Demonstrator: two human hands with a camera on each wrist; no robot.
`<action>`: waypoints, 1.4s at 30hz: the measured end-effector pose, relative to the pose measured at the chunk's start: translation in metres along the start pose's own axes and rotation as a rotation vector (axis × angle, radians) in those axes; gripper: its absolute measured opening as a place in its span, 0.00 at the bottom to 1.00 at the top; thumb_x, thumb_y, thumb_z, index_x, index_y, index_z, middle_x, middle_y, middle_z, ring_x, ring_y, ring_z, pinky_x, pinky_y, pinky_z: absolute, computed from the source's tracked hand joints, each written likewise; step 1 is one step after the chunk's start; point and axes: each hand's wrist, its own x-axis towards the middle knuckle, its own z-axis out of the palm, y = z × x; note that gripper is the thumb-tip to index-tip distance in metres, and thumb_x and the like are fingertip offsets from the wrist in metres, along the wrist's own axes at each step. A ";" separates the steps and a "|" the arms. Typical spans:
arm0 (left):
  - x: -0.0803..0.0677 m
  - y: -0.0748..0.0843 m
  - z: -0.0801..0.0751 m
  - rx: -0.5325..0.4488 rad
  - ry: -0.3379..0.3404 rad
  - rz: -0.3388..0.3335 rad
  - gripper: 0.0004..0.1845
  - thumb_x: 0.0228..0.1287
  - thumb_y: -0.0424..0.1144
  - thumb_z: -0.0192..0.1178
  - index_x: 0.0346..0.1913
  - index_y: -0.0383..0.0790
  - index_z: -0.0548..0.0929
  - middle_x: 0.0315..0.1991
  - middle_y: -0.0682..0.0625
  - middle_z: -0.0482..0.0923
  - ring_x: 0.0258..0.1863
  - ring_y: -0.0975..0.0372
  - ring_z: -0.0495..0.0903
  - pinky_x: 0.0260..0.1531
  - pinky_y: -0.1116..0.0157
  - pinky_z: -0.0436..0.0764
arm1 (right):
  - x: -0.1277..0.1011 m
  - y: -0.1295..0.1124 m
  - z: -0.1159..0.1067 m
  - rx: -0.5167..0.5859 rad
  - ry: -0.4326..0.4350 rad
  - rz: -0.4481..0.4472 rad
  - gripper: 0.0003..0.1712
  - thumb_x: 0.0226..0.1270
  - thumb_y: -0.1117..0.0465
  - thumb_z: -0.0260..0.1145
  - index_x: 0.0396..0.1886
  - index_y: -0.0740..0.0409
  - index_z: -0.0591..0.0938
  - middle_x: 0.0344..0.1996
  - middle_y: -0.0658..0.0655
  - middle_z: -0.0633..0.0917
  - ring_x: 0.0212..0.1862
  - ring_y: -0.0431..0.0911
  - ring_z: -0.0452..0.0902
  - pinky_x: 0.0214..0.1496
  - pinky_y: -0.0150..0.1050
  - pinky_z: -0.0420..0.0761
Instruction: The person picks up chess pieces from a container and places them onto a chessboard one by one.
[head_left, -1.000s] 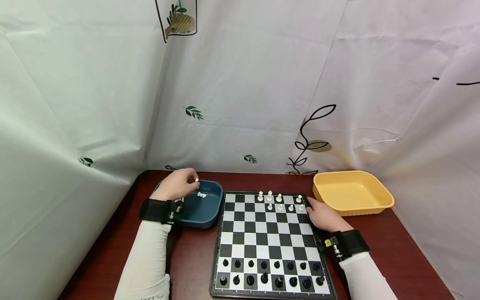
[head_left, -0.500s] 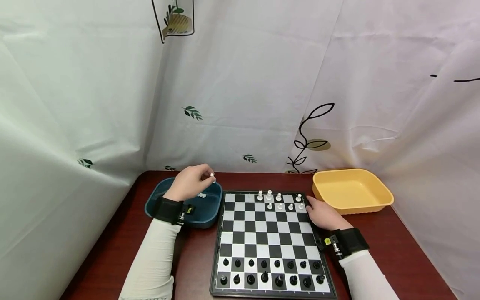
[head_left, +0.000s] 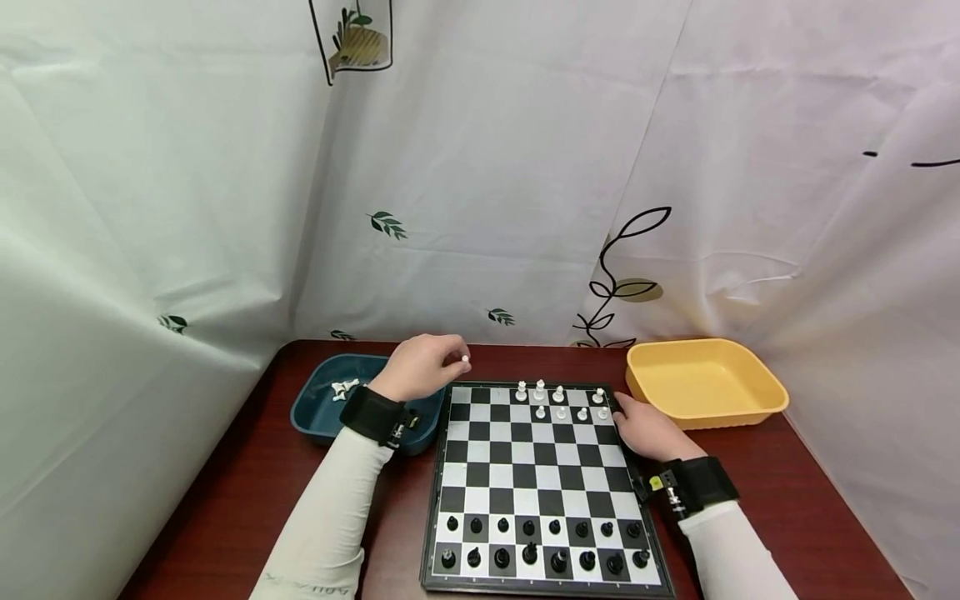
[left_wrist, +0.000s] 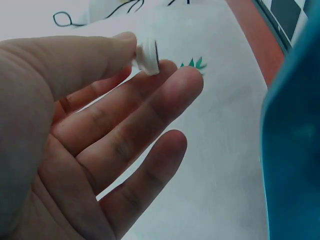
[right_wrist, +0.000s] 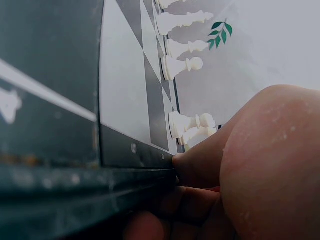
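My left hand pinches a small white chess piece between thumb and fingertips, its dark base turned outward; which kind of piece cannot be told. That hand is above the right rim of the blue tray, near the far left corner of the chessboard. At the board's right edge my right hand grips the frame, thumb at the top and fingers curled below. Several white chess pieces stand on the two far rows, with bare squares among them. Black chess pieces fill the two near rows.
Several white pieces lie in the blue tray, partly hidden by the left forearm. A yellow tray stands beyond the right hand. Patterned white cloth hangs behind the dark red table.
My left hand has moved right, from over the blue tray toward the board's far left corner, carrying the white chess piece. My right hand stays on the board's edge.
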 end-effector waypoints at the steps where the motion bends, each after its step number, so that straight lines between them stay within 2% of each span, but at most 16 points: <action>1: 0.002 0.002 0.002 0.004 -0.008 0.003 0.04 0.78 0.43 0.72 0.49 0.50 0.90 0.37 0.58 0.88 0.34 0.64 0.83 0.38 0.59 0.83 | 0.000 0.000 0.000 0.000 0.002 0.002 0.31 0.88 0.63 0.52 0.80 0.80 0.67 0.73 0.80 0.76 0.74 0.72 0.75 0.74 0.69 0.73; 9: 0.014 0.009 0.018 -0.004 -0.046 0.011 0.05 0.78 0.44 0.73 0.50 0.50 0.91 0.37 0.59 0.87 0.34 0.65 0.82 0.37 0.61 0.82 | 0.000 0.002 0.002 -0.003 0.002 0.008 0.31 0.88 0.63 0.52 0.80 0.80 0.66 0.73 0.80 0.76 0.73 0.72 0.75 0.74 0.70 0.73; 21: 0.029 0.018 0.036 0.018 -0.105 0.034 0.04 0.78 0.42 0.73 0.49 0.50 0.92 0.43 0.57 0.88 0.39 0.64 0.83 0.41 0.61 0.83 | 0.000 0.002 0.001 -0.013 0.018 0.016 0.31 0.87 0.63 0.52 0.79 0.80 0.68 0.72 0.80 0.77 0.72 0.72 0.77 0.74 0.70 0.74; 27: 0.032 0.024 0.045 0.026 -0.125 0.053 0.05 0.79 0.40 0.71 0.51 0.46 0.93 0.45 0.53 0.85 0.40 0.62 0.82 0.41 0.60 0.83 | 0.001 0.002 0.003 -0.010 0.001 0.015 0.31 0.88 0.63 0.52 0.80 0.80 0.67 0.73 0.80 0.76 0.73 0.72 0.76 0.74 0.70 0.73; 35: 0.034 0.028 0.057 0.034 -0.160 0.032 0.05 0.80 0.38 0.69 0.50 0.43 0.93 0.45 0.51 0.88 0.41 0.60 0.83 0.45 0.59 0.84 | 0.002 0.004 0.004 -0.005 0.001 0.009 0.31 0.88 0.63 0.52 0.80 0.79 0.66 0.73 0.79 0.76 0.73 0.71 0.76 0.74 0.69 0.74; 42: 0.036 0.030 0.066 0.062 -0.193 0.025 0.06 0.79 0.36 0.69 0.50 0.45 0.94 0.45 0.51 0.91 0.41 0.60 0.85 0.46 0.59 0.85 | 0.001 0.000 0.003 0.009 -0.012 0.038 0.32 0.88 0.63 0.52 0.81 0.79 0.66 0.73 0.79 0.76 0.72 0.69 0.77 0.74 0.69 0.73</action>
